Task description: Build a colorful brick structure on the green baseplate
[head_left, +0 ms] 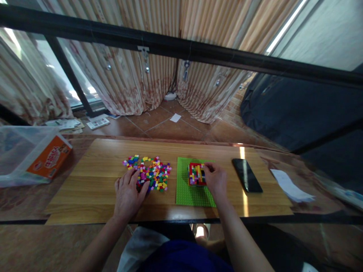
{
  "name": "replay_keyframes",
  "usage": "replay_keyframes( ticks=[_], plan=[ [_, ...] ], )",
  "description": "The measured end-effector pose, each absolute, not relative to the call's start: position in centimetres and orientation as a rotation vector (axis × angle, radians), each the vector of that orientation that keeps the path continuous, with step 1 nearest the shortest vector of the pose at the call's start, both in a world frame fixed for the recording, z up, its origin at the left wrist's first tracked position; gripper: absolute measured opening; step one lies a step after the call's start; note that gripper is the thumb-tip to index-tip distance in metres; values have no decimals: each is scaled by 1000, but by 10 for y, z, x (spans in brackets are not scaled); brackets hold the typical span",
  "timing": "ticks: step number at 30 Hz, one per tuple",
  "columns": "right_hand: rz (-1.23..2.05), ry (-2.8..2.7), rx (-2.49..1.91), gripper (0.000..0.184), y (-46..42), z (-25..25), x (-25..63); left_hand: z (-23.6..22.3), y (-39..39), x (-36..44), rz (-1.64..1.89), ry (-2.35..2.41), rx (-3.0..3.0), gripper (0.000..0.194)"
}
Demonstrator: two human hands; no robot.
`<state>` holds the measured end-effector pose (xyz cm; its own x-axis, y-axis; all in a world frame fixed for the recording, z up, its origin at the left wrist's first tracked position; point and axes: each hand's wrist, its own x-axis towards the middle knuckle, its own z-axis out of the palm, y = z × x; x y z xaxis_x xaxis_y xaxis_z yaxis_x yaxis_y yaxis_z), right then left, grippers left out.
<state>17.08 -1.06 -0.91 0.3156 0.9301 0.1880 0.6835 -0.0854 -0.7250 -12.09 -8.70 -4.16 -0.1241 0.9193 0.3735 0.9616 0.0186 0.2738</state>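
Observation:
A green baseplate (185, 193) lies on the wooden table (93, 189). A block built of many-coloured small bricks (196, 173) stands on the plate's far half. My right hand (215, 180) rests against the block's right side, its fingers curled and pinched at the top right corner. Whether a brick sits in the pinch I cannot make out. Left of the plate spreads a pile of loose coloured bricks (153, 173). My left hand (129, 194) lies flat on the table at the pile's near left edge, with its fingers spread and touching the bricks.
A black phone (246, 175) lies right of the plate, with white paper (290, 186) further right. A clear plastic bin (17, 151) holding an orange box (49, 156) sits at the left. A black frame bar (181, 47) crosses overhead. Curtains hang behind.

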Motion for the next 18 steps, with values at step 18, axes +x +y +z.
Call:
replay_keyframes(
  ticks=[18],
  plan=[
    [447,-1384,-1863,21,-4,-8,173,-39,-86,-120,-716,-2169,-2024,48]
  ],
)
